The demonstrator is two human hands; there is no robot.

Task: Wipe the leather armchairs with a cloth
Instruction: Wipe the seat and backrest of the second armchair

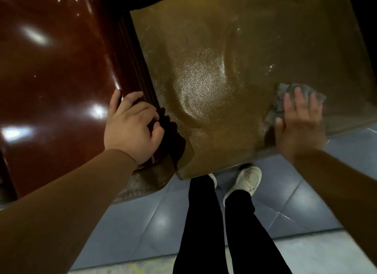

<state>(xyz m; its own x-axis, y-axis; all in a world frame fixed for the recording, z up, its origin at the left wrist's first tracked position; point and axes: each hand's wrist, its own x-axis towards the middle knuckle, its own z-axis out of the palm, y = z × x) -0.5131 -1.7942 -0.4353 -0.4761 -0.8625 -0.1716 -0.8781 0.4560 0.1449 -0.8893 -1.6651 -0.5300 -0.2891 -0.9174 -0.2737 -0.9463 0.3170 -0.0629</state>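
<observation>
Below the head camera, the leather seat [214, 90] of an armchair fills the upper middle of the view, and it is the largest thing here. Its olive-brown surface shines and shows a fine grain. Whether this shine comes from wiping or only from the lamp cannot be told, so the task looks to be somewhere in the middle: the work is on the seat's right front part, and the backrest and any other armchairs are out of view, so probably they are left to do.

At the left side stands the glossy red-brown wooden armrest [51, 69], with bright reflections on it. No cloth touches it now, and no wiping marks show on it.

Lower down are the grey-blue floor tiles [142, 222], the person's dark trousers and a pale shoe [247, 179], close to the seat's front edge.

The left hand [130, 129] rests on the inner edge of the armrest with fingers curled over the edge, seemingly for support; it holds nothing else.

The right hand [298, 120] lies flat, fingers straight and spread, and presses down the cloth [293, 94]. The picture is blurred here.

The grey, crumpled cloth is the smallest thing. It lies under the palm and fingers, touching the seat near its front right edge, and sticks out beyond the fingertips and beside the thumb.
</observation>
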